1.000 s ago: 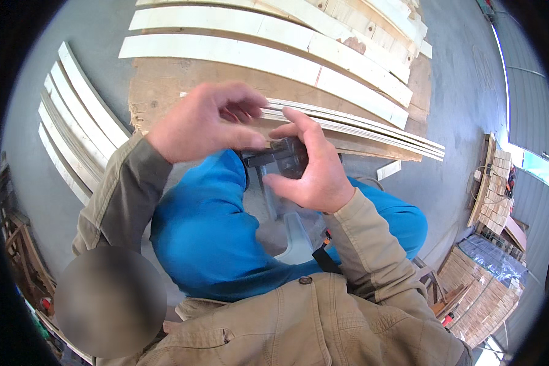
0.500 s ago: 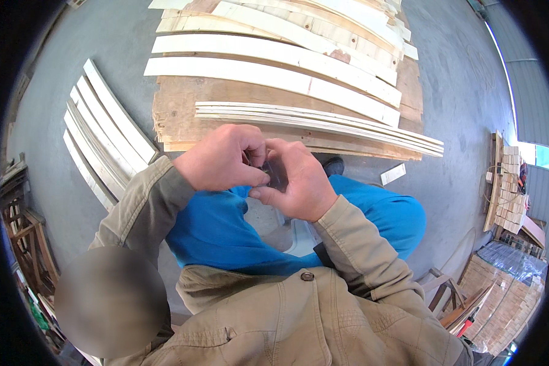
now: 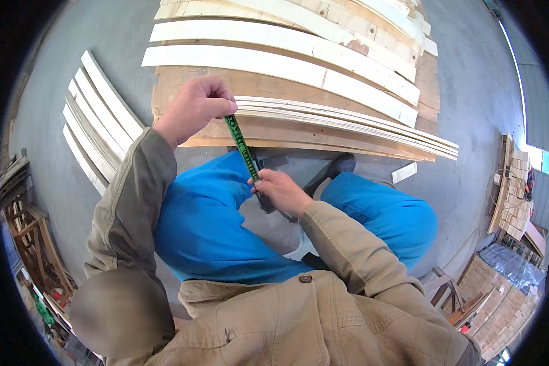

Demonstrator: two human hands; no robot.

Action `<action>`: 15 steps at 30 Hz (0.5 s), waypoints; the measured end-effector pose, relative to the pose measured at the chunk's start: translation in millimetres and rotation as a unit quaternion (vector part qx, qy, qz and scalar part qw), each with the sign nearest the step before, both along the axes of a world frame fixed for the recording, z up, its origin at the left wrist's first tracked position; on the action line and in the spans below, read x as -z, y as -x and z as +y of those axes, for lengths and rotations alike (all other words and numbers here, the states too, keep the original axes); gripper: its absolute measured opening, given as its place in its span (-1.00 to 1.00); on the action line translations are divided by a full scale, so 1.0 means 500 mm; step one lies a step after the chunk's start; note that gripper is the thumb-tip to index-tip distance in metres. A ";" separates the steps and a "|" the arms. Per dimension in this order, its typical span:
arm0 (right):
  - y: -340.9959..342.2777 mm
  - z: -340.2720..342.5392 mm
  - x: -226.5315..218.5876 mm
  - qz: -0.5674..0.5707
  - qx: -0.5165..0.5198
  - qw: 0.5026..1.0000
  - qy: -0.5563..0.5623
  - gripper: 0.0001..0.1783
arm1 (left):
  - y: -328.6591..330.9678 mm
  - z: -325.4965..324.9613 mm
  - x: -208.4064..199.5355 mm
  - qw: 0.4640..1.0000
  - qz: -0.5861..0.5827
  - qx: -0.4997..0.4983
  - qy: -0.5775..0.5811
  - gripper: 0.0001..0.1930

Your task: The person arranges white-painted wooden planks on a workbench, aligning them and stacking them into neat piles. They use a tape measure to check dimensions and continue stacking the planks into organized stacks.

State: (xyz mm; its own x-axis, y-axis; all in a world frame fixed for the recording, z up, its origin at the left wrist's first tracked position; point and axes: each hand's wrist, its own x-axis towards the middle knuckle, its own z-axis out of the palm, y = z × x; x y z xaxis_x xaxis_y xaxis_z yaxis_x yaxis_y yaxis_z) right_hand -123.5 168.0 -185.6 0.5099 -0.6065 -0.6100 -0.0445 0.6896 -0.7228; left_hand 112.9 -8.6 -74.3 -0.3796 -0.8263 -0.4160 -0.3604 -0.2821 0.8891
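Observation:
A green tape measure (image 3: 240, 144) with dark markings is stretched slantwise between my two hands. My left hand (image 3: 192, 108) pinches the blade's far end between thumb and fingers, by the left end of a stack of thin pale wood strips (image 3: 348, 120). Lower down and closer to my body, my right hand (image 3: 282, 193) grips the other end of the tape. A dark part, perhaps its case, shows beneath that hand, mostly hidden by the fingers. The strips lie along the near edge of a board-covered platform (image 3: 262, 78).
Long pale boards (image 3: 238, 60) lie in rows across the platform. More boards (image 3: 107, 110) rest on the grey floor at left. A short offcut (image 3: 404, 172) lies near my right knee. Stacked wood blocks (image 3: 511, 195) and a wrapped pallet (image 3: 500, 280) stand at right.
My hands were close together over my lap. The left has moved up and left, drawing out a length of green tape; the right has lowered slightly.

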 end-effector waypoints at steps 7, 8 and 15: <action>-0.079 -0.002 0.047 -0.020 0.074 0.986 -0.147 -0.71 | -0.060 -0.042 0.137 0.976 -0.185 -0.018 0.110 -0.52; -0.087 -0.003 0.052 -0.029 0.080 0.986 -0.147 -0.71 | -0.069 -0.044 0.150 0.957 -0.257 -0.003 0.136 -0.43; -0.106 -0.008 0.069 0.009 0.090 0.979 -0.185 -0.68 | -0.095 -0.026 0.209 0.832 -0.399 0.183 0.339 -0.17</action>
